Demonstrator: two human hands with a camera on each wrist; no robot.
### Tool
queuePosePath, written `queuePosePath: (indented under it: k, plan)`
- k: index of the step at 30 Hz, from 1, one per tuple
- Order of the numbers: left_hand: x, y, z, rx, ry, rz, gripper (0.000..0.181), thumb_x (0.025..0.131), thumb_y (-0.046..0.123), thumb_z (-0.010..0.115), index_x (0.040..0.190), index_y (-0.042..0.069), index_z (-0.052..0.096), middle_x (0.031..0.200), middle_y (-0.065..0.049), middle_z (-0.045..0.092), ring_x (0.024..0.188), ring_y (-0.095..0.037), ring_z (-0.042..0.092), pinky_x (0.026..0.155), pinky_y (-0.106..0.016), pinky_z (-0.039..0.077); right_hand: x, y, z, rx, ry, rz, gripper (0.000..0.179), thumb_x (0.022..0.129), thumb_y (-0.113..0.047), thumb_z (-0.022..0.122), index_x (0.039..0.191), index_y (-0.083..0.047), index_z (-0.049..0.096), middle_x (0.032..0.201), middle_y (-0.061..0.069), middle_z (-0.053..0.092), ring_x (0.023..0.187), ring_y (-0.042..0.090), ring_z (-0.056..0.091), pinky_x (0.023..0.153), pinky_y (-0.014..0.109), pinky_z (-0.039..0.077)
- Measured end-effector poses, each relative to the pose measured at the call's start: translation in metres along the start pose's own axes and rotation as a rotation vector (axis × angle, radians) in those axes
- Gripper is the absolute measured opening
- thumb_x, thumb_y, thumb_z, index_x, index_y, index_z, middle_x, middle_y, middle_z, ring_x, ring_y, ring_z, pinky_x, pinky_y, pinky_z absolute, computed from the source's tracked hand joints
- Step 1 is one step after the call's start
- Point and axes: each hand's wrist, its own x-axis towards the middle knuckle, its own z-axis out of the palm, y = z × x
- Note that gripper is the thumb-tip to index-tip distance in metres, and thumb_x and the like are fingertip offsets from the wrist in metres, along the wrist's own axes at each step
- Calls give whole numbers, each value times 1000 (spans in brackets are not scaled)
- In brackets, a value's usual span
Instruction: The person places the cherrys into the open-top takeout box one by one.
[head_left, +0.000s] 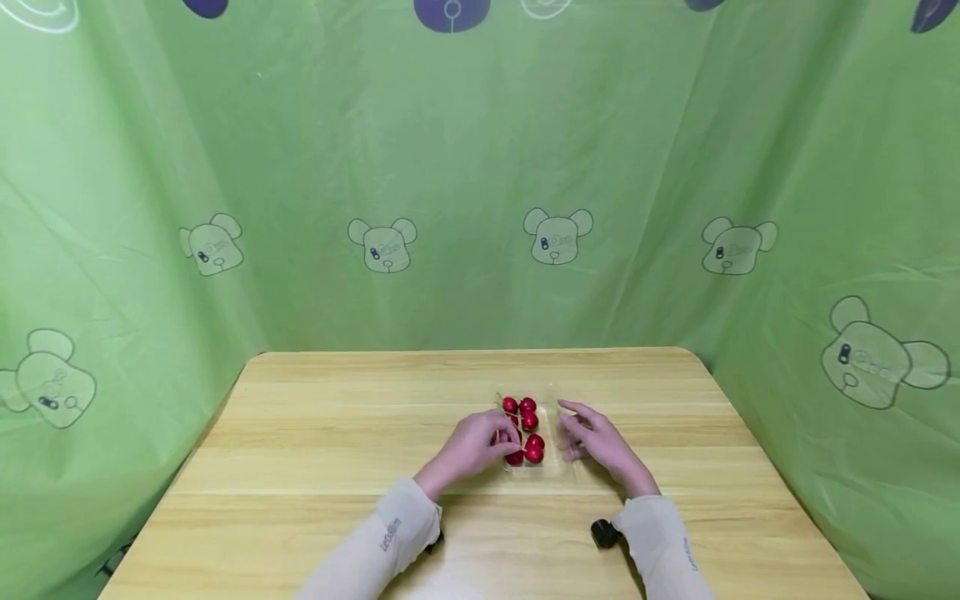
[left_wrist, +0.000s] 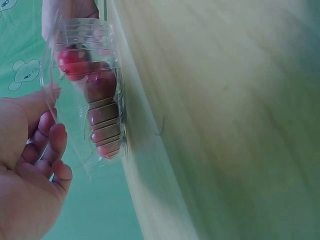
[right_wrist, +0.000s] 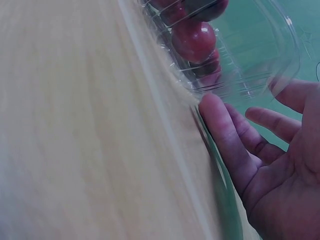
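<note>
A clear plastic box (head_left: 555,450) on the wooden table holds several red cherries (head_left: 530,421), some with thin stems. My left hand (head_left: 476,442) reaches over the box's left side, its bent fingertips among the cherries in the head view. In the left wrist view the thumb of that left hand (left_wrist: 30,150) overlaps the box rim (left_wrist: 50,75); I cannot tell whether the fingertips pinch a stem. On the other side, my right hand (head_left: 600,442) has loosely spread fingers beside the box. One fingertip (right_wrist: 212,102) lies right at the box's lower edge in the right wrist view.
The light wooden table (head_left: 337,433) extends around the box. A green curtain (head_left: 465,167) printed with bear heads surrounds its back and sides. A black wrist device (head_left: 604,533) sits at the right sleeve (head_left: 660,542). One thin, curved stem-like strand (left_wrist: 161,126) appears over the tabletop.
</note>
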Motion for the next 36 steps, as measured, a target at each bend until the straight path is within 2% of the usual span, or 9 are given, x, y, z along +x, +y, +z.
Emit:
queuePosePath:
  k: [11, 28, 36]
  plan:
    - [0, -2, 4, 44, 14, 30, 4, 93, 21, 79, 92, 17, 77, 81, 11, 59, 71, 2, 50, 66, -14, 44, -1, 1, 1, 4, -5, -2, 61, 111, -31, 51, 160, -1, 31, 126, 30, 55, 94, 32, 70, 79, 43, 65]
    - [2, 0, 4, 83, 4, 22, 5, 91, 22, 81, 89, 19, 78, 79, 13, 57, 70, 1, 50, 68, -14, 42, 1, 2, 0, -12, -3, -4, 61, 111, -31, 50, 161, -1, 30, 127, 30, 55, 96, 33, 70, 80, 43, 65]
    - [2, -2, 4, 72, 8, 23, 5, 91, 23, 81, 90, 20, 77, 79, 13, 58, 70, 2, 50, 67, -14, 43, 1, 2, 1, -22, 7, -1, 61, 111, -31, 50, 160, -2, 31, 127, 31, 56, 95, 31, 71, 80, 43, 65]
